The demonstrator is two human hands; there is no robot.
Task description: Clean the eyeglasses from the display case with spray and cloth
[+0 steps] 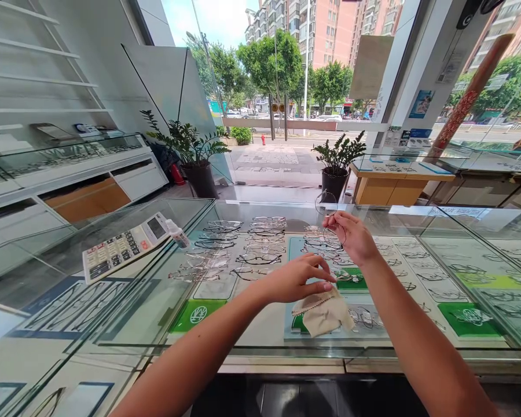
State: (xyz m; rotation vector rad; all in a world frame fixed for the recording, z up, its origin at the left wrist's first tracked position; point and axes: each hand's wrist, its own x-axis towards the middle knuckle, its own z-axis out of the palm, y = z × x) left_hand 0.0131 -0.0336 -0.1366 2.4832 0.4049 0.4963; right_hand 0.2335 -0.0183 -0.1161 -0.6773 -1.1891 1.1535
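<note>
A calculator [124, 245] and a small bottle [178, 233] are set on the glass worktop [252, 330] (rows of spectacle frames [243, 246] displayed beneath), while two potted plants [336, 165] are placed behind.

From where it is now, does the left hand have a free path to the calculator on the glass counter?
Probably yes. The left hand pinches the beige cloth, while the calculator lies on top of the glass counter off to its left, with nothing standing between them. It would have to drop the cloth first.
</note>
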